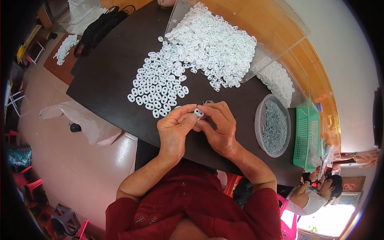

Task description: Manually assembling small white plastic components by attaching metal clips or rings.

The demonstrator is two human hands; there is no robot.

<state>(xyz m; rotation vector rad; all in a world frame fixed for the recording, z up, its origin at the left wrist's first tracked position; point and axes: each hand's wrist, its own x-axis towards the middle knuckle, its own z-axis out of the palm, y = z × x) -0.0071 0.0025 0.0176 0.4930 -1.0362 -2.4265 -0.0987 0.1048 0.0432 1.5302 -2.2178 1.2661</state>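
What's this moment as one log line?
left fingers: on white two-holed plastic-looking oval; right fingers: same oval; ahead: similar loose white ovals; right side: round clear tub, small grey pieces

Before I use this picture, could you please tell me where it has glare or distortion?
In the head view, the opening at lower right is blown out to white; the floor shows glare; the wooden panelling bends through fisheye distortion; the held white piece looks reasonably sharp.

White pieces (212,44), dark brown tabletop (108,64), green latticed basket (306,132), maroon shirt (184,200), and seemingly blue-grey bits (274,126).
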